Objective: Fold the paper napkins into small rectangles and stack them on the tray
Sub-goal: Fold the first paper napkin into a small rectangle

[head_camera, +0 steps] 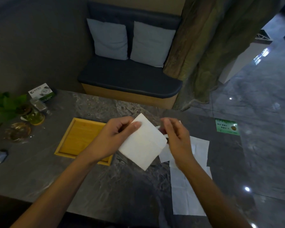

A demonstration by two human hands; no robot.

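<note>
Napkin (143, 142) hangs pinched in left hand (115, 137) above tray (64, 145); right hand (174, 137) blurred, grip unclear.

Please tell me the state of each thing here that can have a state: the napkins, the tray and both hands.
held napkin: folded, lifted above the table
flat napkins: unfolded, lying on the table
wooden tray: empty where visible, no stack yet
left hand: pinching the held napkin's upper edge
right hand: at the napkin's right edge; grip blurred
</note>
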